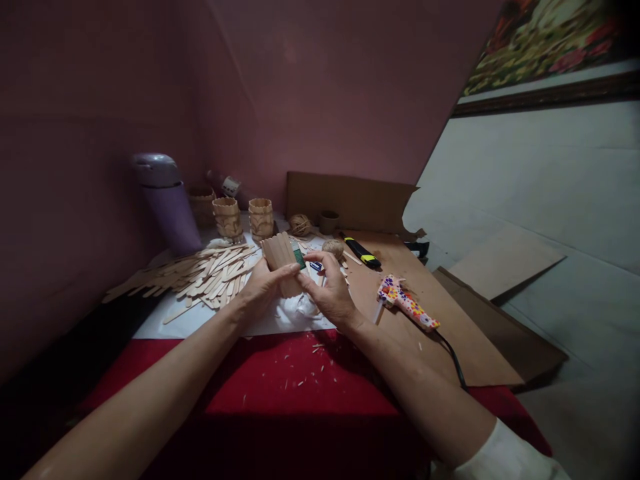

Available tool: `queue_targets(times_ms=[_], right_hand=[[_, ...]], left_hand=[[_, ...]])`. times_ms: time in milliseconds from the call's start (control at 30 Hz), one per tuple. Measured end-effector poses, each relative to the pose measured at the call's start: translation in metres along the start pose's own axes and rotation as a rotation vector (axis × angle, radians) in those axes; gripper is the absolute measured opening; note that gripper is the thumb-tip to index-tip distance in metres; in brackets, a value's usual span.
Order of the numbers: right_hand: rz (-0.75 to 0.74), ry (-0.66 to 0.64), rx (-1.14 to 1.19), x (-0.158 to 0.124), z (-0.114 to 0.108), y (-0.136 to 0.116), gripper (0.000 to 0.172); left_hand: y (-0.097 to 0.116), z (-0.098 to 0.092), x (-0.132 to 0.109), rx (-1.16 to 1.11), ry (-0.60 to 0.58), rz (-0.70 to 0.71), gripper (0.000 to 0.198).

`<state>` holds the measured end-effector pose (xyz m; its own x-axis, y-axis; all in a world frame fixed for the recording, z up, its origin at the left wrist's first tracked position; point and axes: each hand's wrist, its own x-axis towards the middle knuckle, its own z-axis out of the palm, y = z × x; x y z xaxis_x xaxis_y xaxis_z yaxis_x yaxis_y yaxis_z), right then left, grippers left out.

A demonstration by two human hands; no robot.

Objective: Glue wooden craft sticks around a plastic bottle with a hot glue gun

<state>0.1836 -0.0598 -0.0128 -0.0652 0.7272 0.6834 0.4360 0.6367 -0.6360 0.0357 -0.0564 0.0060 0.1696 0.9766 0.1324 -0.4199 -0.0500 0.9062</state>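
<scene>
My left hand (261,287) is wrapped round a craft-stick-covered cup (279,253), which is tilted above the table. Upright wooden sticks cover much of its side, and a green patch shows at its right. On that right side my right hand (327,290) grips the cup, thumb low and fingers bent near the green patch. Whether a small stick is also between these fingers is too small to tell. To the left of the hands lies a loose heap of craft sticks (220,273). Beneath them, a crumpled white piece (300,307) rests on white paper (163,327).
Two stick-covered cups (261,220) (227,220) stand behind, beside a purple bottle (170,207). Twine balls (300,225) (333,249) lie farther back. A yellow-black cutter (363,253) and a flowered glue gun (407,303) with a cord rest on the brown board (450,347) at right.
</scene>
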Motion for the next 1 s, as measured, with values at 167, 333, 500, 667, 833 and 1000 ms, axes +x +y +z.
queue_targets(times_ms=[167, 333, 500, 667, 833, 1000], right_hand=[[0.059, 0.057, 0.036, 0.003, -0.001, 0.008, 0.034], [0.057, 0.132, 0.055, 0.003, -0.004, 0.012, 0.029], [0.048, 0.118, 0.031, 0.001, -0.004, 0.015, 0.026], [0.080, 0.115, 0.019, 0.001, -0.007, 0.018, 0.029], [0.076, 0.138, 0.046, 0.002, -0.010, 0.017, 0.028], [0.062, 0.149, 0.047, 0.001, -0.010, 0.016, 0.025]], left_hand=[[0.006, -0.016, 0.015, 0.206, 0.191, 0.162, 0.053], [0.011, -0.034, 0.029, 0.288, 0.236, 0.302, 0.067], [0.009, -0.039, 0.025, 0.323, 0.080, 0.128, 0.057], [0.006, -0.040, 0.018, 0.396, 0.031, 0.108, 0.052], [0.014, -0.052, 0.026, 0.423, 0.169, 0.240, 0.051], [0.054, -0.080, 0.020, 1.012, 0.769, 0.370, 0.016]])
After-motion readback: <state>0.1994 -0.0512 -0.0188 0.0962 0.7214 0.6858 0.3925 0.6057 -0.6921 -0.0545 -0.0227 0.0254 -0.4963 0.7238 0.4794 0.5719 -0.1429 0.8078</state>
